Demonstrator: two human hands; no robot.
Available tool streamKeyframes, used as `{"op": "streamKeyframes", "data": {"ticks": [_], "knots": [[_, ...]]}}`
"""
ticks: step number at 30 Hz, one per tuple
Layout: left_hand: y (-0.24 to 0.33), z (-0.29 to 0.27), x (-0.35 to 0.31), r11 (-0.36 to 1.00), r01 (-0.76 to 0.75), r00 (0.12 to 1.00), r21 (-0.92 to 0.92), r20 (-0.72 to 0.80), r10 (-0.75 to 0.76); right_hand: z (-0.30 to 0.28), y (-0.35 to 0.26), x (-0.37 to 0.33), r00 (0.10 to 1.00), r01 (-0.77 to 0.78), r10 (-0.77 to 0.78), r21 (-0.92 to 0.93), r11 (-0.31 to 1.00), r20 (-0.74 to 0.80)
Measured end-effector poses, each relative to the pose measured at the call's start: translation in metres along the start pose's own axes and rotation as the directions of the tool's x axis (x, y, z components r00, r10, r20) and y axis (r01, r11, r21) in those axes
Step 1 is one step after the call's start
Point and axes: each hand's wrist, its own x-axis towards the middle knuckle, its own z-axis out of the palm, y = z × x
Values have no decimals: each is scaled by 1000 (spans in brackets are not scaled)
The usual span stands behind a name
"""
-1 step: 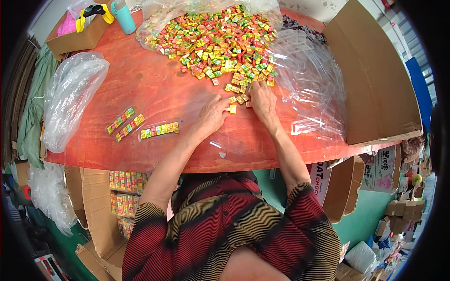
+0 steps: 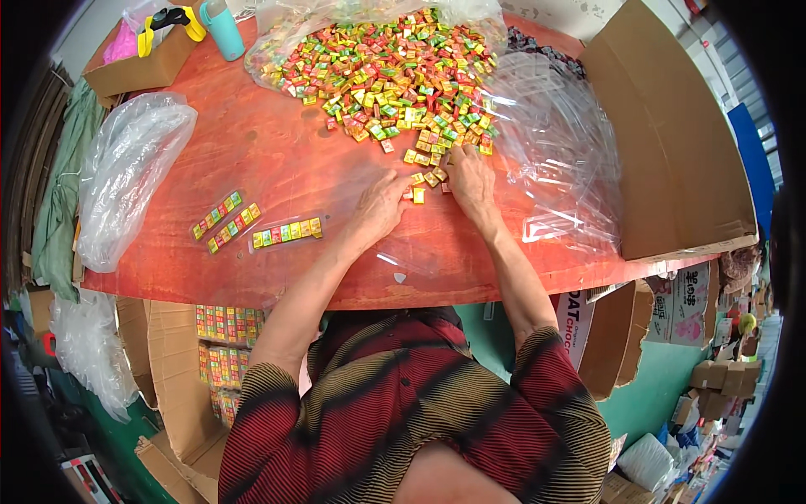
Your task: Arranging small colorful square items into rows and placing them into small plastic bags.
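Observation:
A heap of small red, yellow and green boxes [image 2: 386,71] covers the far middle of the table, and a few trail down toward me. My left hand [image 2: 382,206] is closed, its fingertips on a small reddish box beside a loose yellow box [image 2: 418,196]. Just to the right, my right hand [image 2: 472,181] curls its fingers down around small boxes at the end of the trail; its fingertips are partly hidden. Left of my left forearm lie filled clear strips: one long strip [image 2: 287,233] and two slanted ones, an upper strip [image 2: 217,215] and a lower strip [image 2: 234,229].
Clear plastic trays [image 2: 558,160] are piled on the right, against a tall cardboard box [image 2: 663,134]. A clear bag [image 2: 134,181] lies at the left edge; a turquoise bottle [image 2: 221,29] and a small carton [image 2: 138,74] stand far left. Below the red table [image 2: 403,290], a carton [image 2: 176,370] holds filled packs.

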Motion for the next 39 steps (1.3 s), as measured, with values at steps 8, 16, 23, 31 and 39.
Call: {"op": "streamKeyframes", "data": {"ticks": [8,16,23,31,39], "knots": [[-17,1,-2,1000,18,1000,12,17,-18,1,2,3,974,152,-168,-111,982,-151],[-5,-18,-3,988,102,994,-117,51,-96,-1,-1,-11,961,277,-275,65,959,-34],[-10,-11,-4,990,67,997,-128,-30,-71,-21,29,-28,985,170,-170,-49,984,9],[-14,0,-1,992,41,997,-121,-67,-49,-23,46,-27,982,-42,-14,-289,956,-190],[-17,-7,-7,991,33,994,-132,-96,-45,-16,9,-18,991,-134,134,86,987,-2]]}}
